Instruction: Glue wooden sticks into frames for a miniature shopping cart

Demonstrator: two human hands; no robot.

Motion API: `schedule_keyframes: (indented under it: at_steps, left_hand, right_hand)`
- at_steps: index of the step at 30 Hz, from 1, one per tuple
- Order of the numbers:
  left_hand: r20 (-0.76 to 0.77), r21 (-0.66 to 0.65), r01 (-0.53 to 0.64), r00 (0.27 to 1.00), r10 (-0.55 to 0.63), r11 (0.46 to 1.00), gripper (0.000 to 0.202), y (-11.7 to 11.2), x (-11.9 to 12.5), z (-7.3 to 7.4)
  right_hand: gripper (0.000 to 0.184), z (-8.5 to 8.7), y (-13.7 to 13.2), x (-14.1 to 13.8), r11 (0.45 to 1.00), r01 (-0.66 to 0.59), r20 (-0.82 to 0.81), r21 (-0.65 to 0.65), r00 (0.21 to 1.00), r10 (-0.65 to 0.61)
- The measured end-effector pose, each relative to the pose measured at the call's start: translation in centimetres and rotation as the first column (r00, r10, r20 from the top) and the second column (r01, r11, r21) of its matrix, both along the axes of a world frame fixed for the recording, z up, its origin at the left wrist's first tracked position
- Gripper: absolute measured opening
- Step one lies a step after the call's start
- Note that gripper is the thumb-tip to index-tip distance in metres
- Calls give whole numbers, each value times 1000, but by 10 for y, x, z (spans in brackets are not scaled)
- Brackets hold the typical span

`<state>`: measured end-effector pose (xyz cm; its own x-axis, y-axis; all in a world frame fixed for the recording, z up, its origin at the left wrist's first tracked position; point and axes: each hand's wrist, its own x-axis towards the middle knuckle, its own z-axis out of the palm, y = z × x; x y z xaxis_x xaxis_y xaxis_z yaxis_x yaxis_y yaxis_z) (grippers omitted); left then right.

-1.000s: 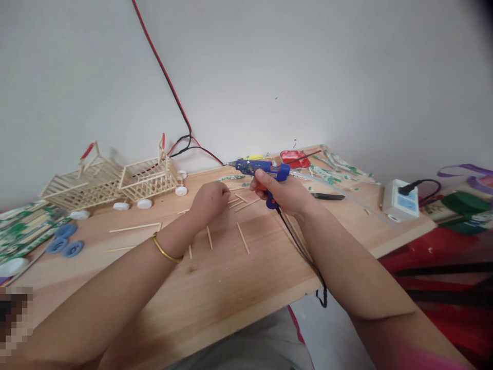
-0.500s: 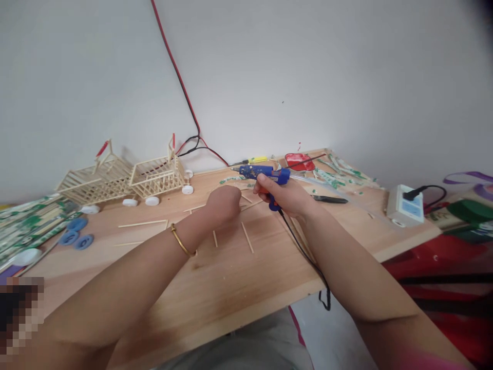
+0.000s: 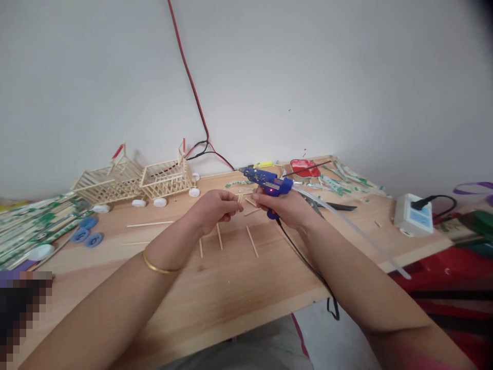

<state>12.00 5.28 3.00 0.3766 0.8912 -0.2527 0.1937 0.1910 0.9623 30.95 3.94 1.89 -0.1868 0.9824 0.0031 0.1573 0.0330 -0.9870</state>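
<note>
My right hand (image 3: 288,207) grips a blue hot glue gun (image 3: 266,181) with its nozzle pointing left and a clear glue stick (image 3: 354,228) trailing out behind. My left hand (image 3: 213,207) is raised off the wooden table (image 3: 215,288), with its fingers pinched on a short wooden stick (image 3: 240,198) beside the gun's nozzle. A gold bangle (image 3: 156,266) sits on my left wrist. Several loose wooden sticks (image 3: 252,241) lie on the table under my hands.
Two small stick-built carts (image 3: 134,181) with white wheels stand at the back left, blue and white bottle caps (image 3: 88,231) near them. Green-printed wrappers (image 3: 26,226) lie far left. A white power strip (image 3: 414,222) sits at right. Red and black wires (image 3: 196,118) hang on the wall.
My left hand has lifted off the table and now pinches a short stick by the glue gun's nozzle. My right hand has tilted the gun; the view shifted slightly.
</note>
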Motion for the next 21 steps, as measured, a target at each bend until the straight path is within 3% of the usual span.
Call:
schedule_keyframes:
  at_steps: [3,6,11,15,21]
  left_hand:
    - [275,-221,-46,955,108,974,17,-23,-14,2]
    - [381,-263,-133,895,230,956,21,-41,-29,1]
    - [489,-267,-220,808,329,938,14,-53,-49,-4]
    - [530,-313,-244,757,382,918,11,-53,-56,-10]
    - [510,-353,-201,777,368,914,12,-52,-54,-15]
  right_hand:
    - [23,1,-8,-14,998,-64,-77,-12,995,63]
    - [23,7,-16,-31,987,-147,-135,-63,981,138]
    - [20,18,-22,-59,958,-224,-173,-178,966,194]
    - [19,11,-21,-71,958,-264,-162,-111,956,245]
    - [20,-2,-20,-72,948,-319,-83,-7,945,318]
